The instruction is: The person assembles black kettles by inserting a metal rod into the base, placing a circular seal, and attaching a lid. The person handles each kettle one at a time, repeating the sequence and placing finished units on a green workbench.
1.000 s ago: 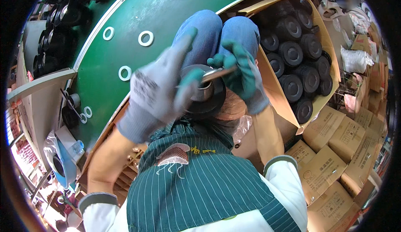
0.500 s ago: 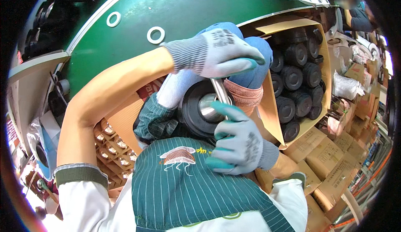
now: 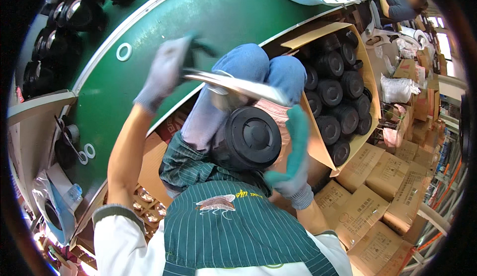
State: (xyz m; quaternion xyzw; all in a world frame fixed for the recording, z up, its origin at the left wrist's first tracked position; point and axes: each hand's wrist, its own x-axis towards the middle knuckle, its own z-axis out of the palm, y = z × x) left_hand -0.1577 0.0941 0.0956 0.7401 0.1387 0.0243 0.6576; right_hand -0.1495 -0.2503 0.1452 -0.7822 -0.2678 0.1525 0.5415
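Note:
My gloved left hand (image 3: 166,70), smeared by motion, has one end of a long silvery metal bar (image 3: 243,86) against its palm. The bar lies slantwise over my knees, with a blurred rounded metal part (image 3: 226,99) under it. In my lap sits a black cylinder (image 3: 252,138), its ridged round end tilted up. Beside it on the right is my gloved right hand (image 3: 295,152), fingers stretched and thumb apart, with nothing in it. Its fingertips are close to the bar's far end; whether they touch cannot be told.
An open carton (image 3: 375,95) of stacked black cylinders stands right of my knees, with closed cartons (image 3: 362,211) below it. A white ring (image 3: 124,51) lies on the green table (image 3: 218,18). Black parts (image 3: 74,18) fill the far left. Another person (image 3: 402,5) is at far right.
The metal bar has come up off the cylinder and swung left with my left hand. My right hand has opened beside the cylinder, whose round end now shows.

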